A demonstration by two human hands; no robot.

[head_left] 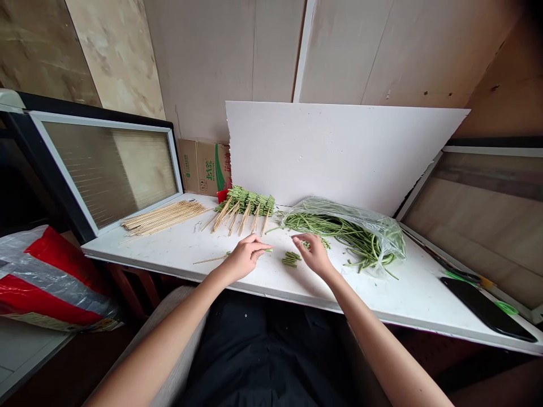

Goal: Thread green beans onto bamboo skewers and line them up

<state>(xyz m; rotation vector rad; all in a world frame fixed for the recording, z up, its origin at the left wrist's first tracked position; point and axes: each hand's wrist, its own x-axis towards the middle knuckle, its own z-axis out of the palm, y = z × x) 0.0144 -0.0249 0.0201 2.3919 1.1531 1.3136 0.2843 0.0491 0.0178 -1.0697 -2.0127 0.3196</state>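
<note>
My left hand (246,256) rests on the white board (178,249), fingers pinched on a wooden skewer (211,260) that carries a short green bean piece at its tip. My right hand (313,253) hovers just right of it, fingers curled on small cut bean pieces. A little pile of cut bean pieces (291,259) lies between the two hands. Long green beans (339,229) spill out of a clear plastic bag (382,232) behind my right hand.
Finished bean skewers (246,204) lie fanned at the back. A bundle of bare skewers (163,217) lies to the left. A black phone (486,308) and a green-handled tool (466,277) sit at right. A cardboard box (203,167) and red-and-clear bag (46,277) are at left.
</note>
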